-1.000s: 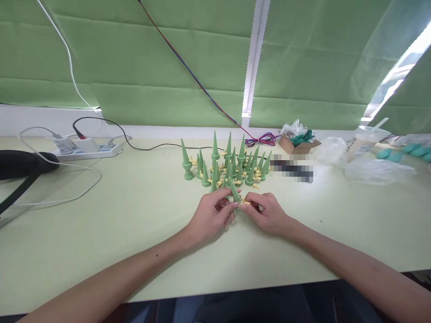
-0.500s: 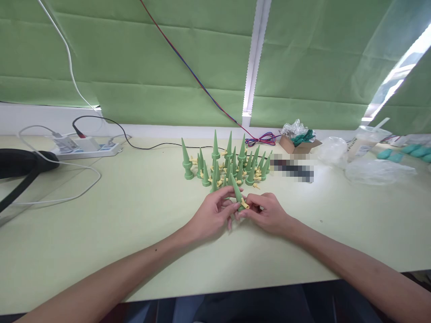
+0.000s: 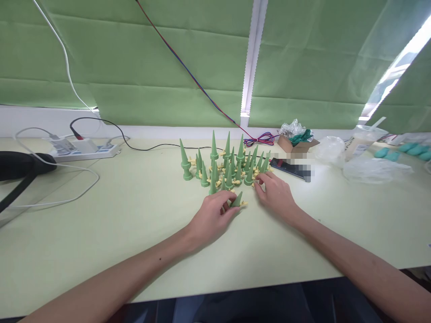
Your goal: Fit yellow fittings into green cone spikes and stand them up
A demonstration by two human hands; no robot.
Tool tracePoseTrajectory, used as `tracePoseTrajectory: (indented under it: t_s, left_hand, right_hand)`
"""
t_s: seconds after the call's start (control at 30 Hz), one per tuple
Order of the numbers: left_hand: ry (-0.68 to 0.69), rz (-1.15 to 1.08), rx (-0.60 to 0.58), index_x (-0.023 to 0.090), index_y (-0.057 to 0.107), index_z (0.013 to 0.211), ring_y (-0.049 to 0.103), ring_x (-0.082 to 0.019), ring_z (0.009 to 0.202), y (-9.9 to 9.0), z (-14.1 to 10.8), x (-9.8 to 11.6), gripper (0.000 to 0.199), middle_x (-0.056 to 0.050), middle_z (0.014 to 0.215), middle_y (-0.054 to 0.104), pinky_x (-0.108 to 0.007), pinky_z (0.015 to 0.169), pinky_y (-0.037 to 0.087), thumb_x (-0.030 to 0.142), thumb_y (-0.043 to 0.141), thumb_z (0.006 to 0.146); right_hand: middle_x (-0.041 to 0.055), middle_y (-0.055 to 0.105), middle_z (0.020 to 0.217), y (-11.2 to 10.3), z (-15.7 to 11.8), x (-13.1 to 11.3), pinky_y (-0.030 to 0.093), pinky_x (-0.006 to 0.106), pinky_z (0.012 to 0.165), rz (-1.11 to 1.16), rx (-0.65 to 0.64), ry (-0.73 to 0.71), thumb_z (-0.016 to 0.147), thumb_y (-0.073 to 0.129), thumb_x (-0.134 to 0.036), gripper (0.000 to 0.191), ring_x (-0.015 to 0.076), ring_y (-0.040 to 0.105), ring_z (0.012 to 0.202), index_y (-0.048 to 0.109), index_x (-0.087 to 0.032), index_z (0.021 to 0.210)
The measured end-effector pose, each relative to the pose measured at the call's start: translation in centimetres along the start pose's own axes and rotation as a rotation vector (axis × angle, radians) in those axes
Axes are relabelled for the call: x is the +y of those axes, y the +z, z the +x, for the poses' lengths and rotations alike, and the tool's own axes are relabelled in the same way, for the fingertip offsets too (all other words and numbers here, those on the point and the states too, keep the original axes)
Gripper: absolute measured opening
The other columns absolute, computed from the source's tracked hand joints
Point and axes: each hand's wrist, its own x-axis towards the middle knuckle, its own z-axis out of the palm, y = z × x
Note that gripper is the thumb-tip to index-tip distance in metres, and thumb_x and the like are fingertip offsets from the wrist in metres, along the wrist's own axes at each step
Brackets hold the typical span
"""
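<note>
My left hand [image 3: 215, 213] is closed around a green cone-shaped piece [image 3: 237, 200], tilted with its tip up and to the right. A small yellow piece [image 3: 244, 204] sticks out from its right side. The cone's lower part is hidden by my fingers. At the right front of a cluster of upright green cones [image 3: 229, 172], my right hand [image 3: 275, 195] has its thumb and fingertips curled at a small loose yellow part [image 3: 254, 184], mostly covered by the fingers. Yellow parts sit on and among the cones.
A dark, partly blurred flat device [image 3: 289, 168] lies right of the cones. Behind it are a cardboard box [image 3: 296, 146] and a coiled red-blue cable [image 3: 261, 140]. Plastic bags [image 3: 373, 171] and a cup [image 3: 362, 141] stand right. A power strip [image 3: 85, 153] lies left.
My right hand has left the held cone and moved right and away from me to the cluster's edge. My left hand has lowered the cone and tipped it to the right.
</note>
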Motion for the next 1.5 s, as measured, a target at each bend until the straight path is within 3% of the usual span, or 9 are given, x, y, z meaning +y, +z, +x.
tracePoseTrajectory:
  t_s: [0.17,0.43,0.63,0.9,1.1,1.27,1.5]
  left_hand:
    - [-0.020,0.026,-0.020,0.019,0.063,0.088,0.055,-0.016,0.064,-0.1,0.2,-0.1,0.012,-0.001,0.074,0.063,-0.026,0.057,0.040,0.031,0.060,0.088]
    - [0.007,0.041,0.027,0.020,0.065,0.091,0.055,-0.015,0.062,-0.1,0.1,-0.1,0.016,-0.002,0.076,0.065,-0.026,0.056,0.041,0.034,0.060,0.088]
    - [-0.012,0.022,0.097,0.019,0.061,0.101,0.055,-0.012,0.060,-0.3,-0.1,0.2,0.028,-0.002,0.085,0.064,-0.026,0.060,0.045,0.043,0.063,0.086]
    - [-0.036,-0.006,0.109,0.021,0.055,0.097,0.048,-0.011,0.058,-0.3,-0.4,0.3,0.022,0.003,0.072,0.052,-0.023,0.055,0.040,0.039,0.062,0.088]
    - [-0.012,0.078,0.023,0.020,0.061,0.103,0.047,-0.013,0.059,-0.3,-0.2,0.1,0.027,0.002,0.068,0.053,-0.025,0.055,0.036,0.043,0.060,0.089]
    - [-0.027,0.106,-0.019,0.019,0.062,0.101,0.047,-0.013,0.059,-0.4,-0.1,0.2,0.026,0.002,0.067,0.052,-0.026,0.055,0.035,0.042,0.059,0.089]
    - [-0.034,0.051,0.033,0.021,0.058,0.098,0.044,-0.011,0.055,-0.3,-0.2,0.1,0.025,0.005,0.064,0.048,-0.024,0.053,0.033,0.043,0.060,0.088]
  right_hand:
    - [0.0099,0.065,0.097,0.3,-0.1,-0.3,0.033,0.029,0.058,-0.107,-0.136,0.043,0.097,0.046,-0.027,0.021,0.0224,0.062,0.082,0.064,-0.017,0.102]
    - [0.0099,0.067,0.094,0.5,0.0,0.0,0.031,0.029,0.059,-0.091,-0.190,0.017,0.096,0.046,-0.021,0.019,0.0228,0.063,0.082,0.063,-0.017,0.090]
    - [0.0066,0.067,0.084,0.3,-0.4,-0.6,0.038,0.029,0.063,0.154,-0.132,-0.062,0.093,0.051,-0.022,0.013,0.0192,0.060,0.074,0.061,-0.016,0.088]
    - [0.0054,0.068,0.084,0.1,-0.7,-1.6,0.046,0.025,0.059,0.571,0.014,-0.128,0.095,0.054,-0.032,0.017,0.0161,0.061,0.073,0.062,-0.017,0.092]
    - [0.0056,0.070,0.086,0.2,-0.8,-1.2,0.050,0.026,0.059,0.615,0.039,-0.138,0.096,0.051,-0.030,0.026,0.0160,0.061,0.071,0.064,-0.017,0.116]
    - [0.0073,0.073,0.104,0.3,-0.7,-1.2,0.051,0.027,0.060,0.584,0.035,-0.165,0.097,0.051,-0.029,0.023,0.0186,0.066,0.082,0.070,-0.020,0.105]
    - [0.0034,0.068,0.077,0.1,-0.6,-1.4,0.049,0.025,0.056,0.650,0.003,-0.075,0.095,0.053,-0.033,0.019,0.0160,0.063,0.068,0.064,-0.019,0.100]
